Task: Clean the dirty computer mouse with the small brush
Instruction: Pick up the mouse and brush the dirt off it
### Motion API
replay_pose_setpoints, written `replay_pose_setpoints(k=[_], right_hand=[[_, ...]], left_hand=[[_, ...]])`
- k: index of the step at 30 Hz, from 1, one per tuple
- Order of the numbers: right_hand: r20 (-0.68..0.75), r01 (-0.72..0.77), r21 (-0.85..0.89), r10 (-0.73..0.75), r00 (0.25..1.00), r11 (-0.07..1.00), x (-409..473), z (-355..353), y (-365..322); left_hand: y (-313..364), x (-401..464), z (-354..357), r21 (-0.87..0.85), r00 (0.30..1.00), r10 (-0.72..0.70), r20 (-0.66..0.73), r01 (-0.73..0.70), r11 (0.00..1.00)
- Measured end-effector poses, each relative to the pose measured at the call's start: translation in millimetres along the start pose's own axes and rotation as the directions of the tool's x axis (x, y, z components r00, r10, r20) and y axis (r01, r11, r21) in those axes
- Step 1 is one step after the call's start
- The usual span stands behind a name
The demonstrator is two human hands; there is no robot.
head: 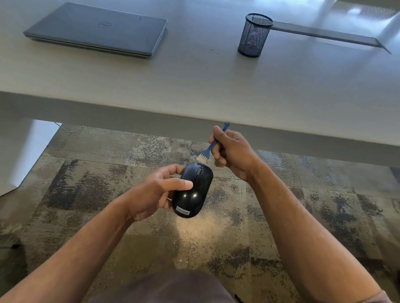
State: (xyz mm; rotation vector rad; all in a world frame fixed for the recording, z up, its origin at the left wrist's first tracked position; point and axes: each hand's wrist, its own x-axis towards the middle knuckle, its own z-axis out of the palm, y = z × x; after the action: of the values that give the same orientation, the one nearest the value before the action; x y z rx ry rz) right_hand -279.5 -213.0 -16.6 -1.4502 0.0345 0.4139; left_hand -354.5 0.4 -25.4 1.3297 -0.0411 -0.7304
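Note:
A glossy black computer mouse [195, 191] with a Lenovo label is held in the air over the carpet, below the table's front edge. My left hand [159, 191] grips it from the left, thumb across its top. My right hand [233, 153] pinches a small blue brush [210, 147] by its thin handle. The pale bristles point down and sit at the mouse's front end, near the scroll wheel.
A pale table [199, 80] spans the upper view. On it lie a closed grey laptop [98, 28] at the left, a black mesh pen cup [254, 35], and a few dark crumbs [214, 51]. Patterned carpet [96, 191] lies below.

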Motion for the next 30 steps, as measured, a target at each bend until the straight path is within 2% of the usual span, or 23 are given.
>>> replay_pose_setpoints(k=[7,14,19,30], right_hand=[[0.038,-0.020,0.014,0.019,0.999,1.000,-6.5,1.5,9.0],[0.084,-0.089,-0.111,0.098,0.992,0.990,-19.4,-12.5,5.5],[-0.067,0.027,0.051,-0.023,0.997,0.998,-17.7,-13.8,7.7],[-0.176,0.187,0.218,-0.150,0.973,0.958,-52.0,4.6,37.0]], left_hand=[[-1.3,-1.5,-4.1,0.003,1.000,-0.003,-0.002,0.003,1.000],[-2.8,-0.6,-5.8,-0.001,1.000,-0.003,-0.021,0.003,1.000],[-2.0,1.4,-4.9,-0.013,1.000,-0.002,-0.027,0.002,1.000],[0.3,4.5,-5.8,-0.102,0.997,0.028,-0.077,-0.035,0.994]])
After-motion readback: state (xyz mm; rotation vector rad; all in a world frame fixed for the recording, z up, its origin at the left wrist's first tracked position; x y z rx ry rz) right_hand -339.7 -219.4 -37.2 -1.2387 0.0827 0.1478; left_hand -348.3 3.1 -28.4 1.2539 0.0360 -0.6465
